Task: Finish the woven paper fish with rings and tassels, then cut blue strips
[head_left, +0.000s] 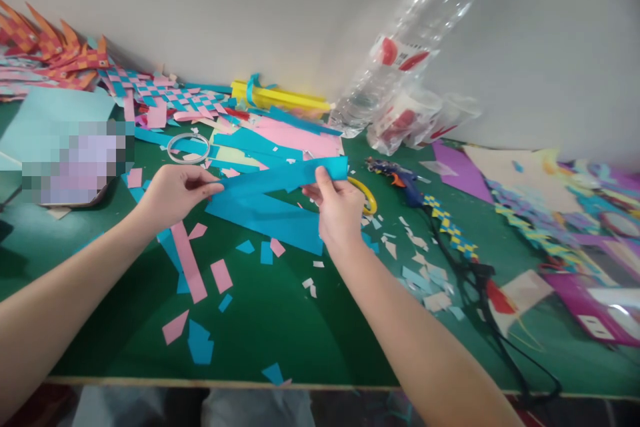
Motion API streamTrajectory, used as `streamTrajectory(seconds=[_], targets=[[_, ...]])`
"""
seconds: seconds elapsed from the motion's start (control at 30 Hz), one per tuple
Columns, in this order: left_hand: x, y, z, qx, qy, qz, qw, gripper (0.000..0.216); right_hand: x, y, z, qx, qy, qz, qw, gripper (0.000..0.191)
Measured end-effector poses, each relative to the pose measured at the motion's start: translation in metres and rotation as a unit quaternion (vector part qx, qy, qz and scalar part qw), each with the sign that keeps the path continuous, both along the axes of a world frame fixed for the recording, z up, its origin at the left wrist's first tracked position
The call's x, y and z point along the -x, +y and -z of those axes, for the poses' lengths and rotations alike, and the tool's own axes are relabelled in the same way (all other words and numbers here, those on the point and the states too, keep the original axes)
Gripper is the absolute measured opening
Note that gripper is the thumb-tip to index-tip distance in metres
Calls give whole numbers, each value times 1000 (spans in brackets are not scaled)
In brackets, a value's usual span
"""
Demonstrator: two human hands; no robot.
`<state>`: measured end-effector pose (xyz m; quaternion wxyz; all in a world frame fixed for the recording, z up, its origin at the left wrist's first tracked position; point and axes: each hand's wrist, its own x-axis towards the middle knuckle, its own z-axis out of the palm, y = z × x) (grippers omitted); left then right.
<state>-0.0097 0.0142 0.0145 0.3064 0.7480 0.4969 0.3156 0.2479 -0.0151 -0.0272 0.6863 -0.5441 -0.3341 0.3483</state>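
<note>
A long blue paper strip (270,175) is stretched between my two hands, a little above the green table. My left hand (175,190) pinches its left end between thumb and fingertips. At the right end, my right hand (343,203) grips the strip with the thumb on top. Below it lies a wider blue paper piece (270,217). Just behind my right hand is a yellow ring-shaped handle (369,195), partly hidden by the fingers. A pink paper strip (189,260) and several blue and pink scraps are scattered nearer to me.
A clear plastic bottle (400,60) and wrapped cups (405,117) stand at the back. A blue glue gun (405,180) with a black cord lies to the right. A roll of tape (189,148), a phone (83,167) and woven paper strips (165,93) are at the left.
</note>
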Motion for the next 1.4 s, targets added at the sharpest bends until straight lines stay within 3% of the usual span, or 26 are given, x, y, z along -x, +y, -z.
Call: streamTrajectory(seconds=[0.17, 0.43, 0.53, 0.63, 0.73, 0.83, 0.9, 0.97, 1.13, 1.4], targets=[[4, 1, -1, -41, -5, -31, 999, 15, -10, 4, -1, -37, -9, 11, 999, 29], [8, 6, 3, 21, -136, -48, 989, 17, -5, -1, -3, -15, -106, -27, 994, 32], [9, 11, 2, 49, -271, -78, 958, 19, -1, -3, -5, -7, -75, -28, 997, 32], [8, 12, 2, 95, -382, -96, 914, 23, 6, -6, -8, -1, 28, -24, 999, 32], [3, 6, 3, 108, -297, -69, 946, 23, 19, -13, -11, 13, 97, -62, 993, 31], [-9, -7, 1, 76, -126, 56, 987, 29, 34, -25, -12, 23, 111, -138, 984, 30], [-19, -18, 0, 42, -52, 143, 987, 33, 43, -33, -13, 26, 96, -204, 974, 26], [-29, -27, -1, 43, -41, 175, 983, 32, 48, -39, -14, 28, 69, -261, 962, 26], [-37, -39, 5, 98, -99, 189, 972, 44, 50, -47, -17, 38, 12, -356, 934, 26], [-32, -36, 16, 53, -86, 109, 989, 40, 49, -46, -17, 22, -7, -349, 937, 22]])
